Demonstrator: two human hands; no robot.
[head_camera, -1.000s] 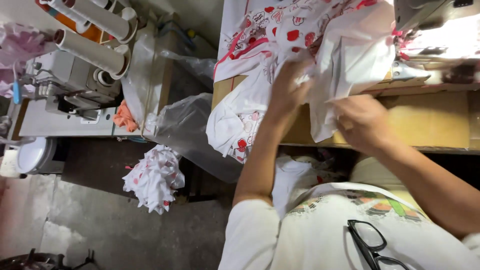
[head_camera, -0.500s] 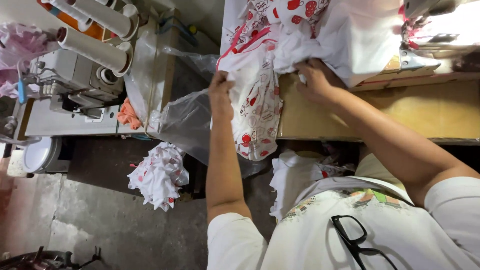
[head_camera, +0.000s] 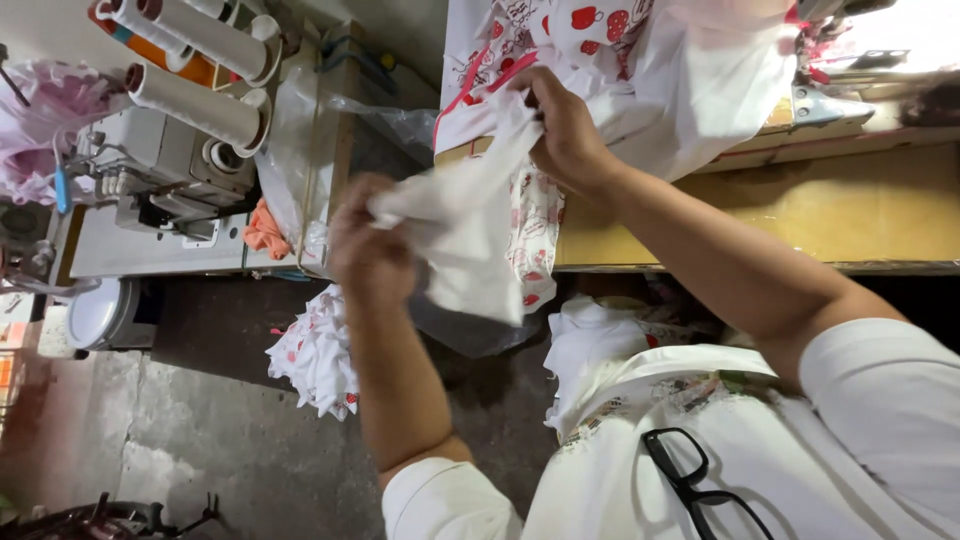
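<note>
Mid-frame, the left hand (head_camera: 368, 245) and right hand (head_camera: 565, 130) each clenched an end of a white fabric piece (head_camera: 465, 235), lifted off the printed pile (head_camera: 640, 60) at the top; sorting looked barely begun.

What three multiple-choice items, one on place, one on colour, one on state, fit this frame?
1. Where does the small heap of printed cloth lie?
A. on the floor
B. on the wooden table
C. on the sewing machine

2. What colour is the print on the fabric on the table?
A. blue
B. red
C. green

3. How is the white cloth piece held?
A. left hand only
B. lying free
C. between both hands

Key: 1 A, it sits on the grey floor beside the table; 2 B, red shapes on white; 3 C, the left hand and the right hand each grip an end.
</note>
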